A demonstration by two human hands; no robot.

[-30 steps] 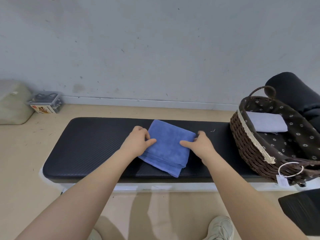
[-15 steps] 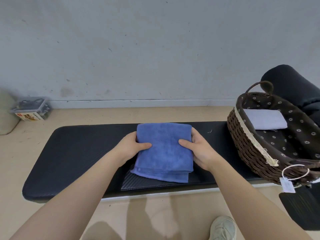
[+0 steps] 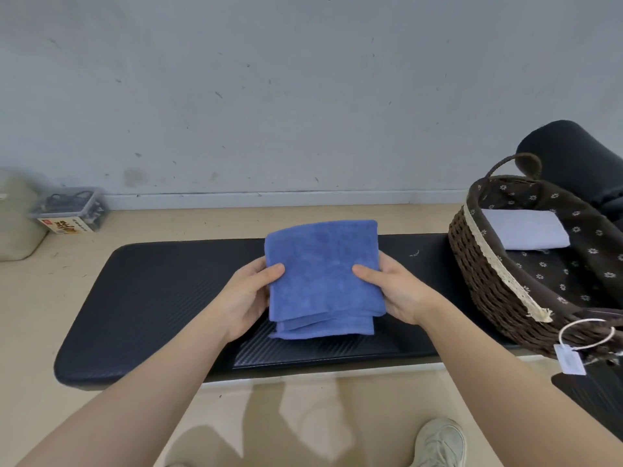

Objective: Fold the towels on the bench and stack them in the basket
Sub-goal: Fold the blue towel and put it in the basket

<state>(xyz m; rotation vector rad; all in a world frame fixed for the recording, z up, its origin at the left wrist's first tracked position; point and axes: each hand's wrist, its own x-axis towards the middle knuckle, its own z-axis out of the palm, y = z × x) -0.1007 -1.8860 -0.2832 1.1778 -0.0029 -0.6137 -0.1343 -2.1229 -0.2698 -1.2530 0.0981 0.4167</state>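
A folded blue towel (image 3: 322, 274) is held up above the black padded bench (image 3: 161, 298). My left hand (image 3: 247, 296) grips its left edge, thumb on top and fingers underneath. My right hand (image 3: 396, 291) grips the right edge the same way. The towel's lower layers hang loose at the front. At the right end of the bench stands a dark wicker basket (image 3: 485, 281) with a flower-print lining. A folded pale lilac towel (image 3: 524, 229) lies inside it.
A white tag on a loop (image 3: 569, 357) hangs from the basket's front. A black rolled cushion (image 3: 573, 153) lies behind the basket. On the floor at the left stand a clear plastic box (image 3: 69, 212) and a pale bag (image 3: 17, 220). My shoe (image 3: 440, 443) is below.
Both hands took hold of the folded blue towel by its sides, turned it square and lifted it off the bench, higher now than half a second ago.
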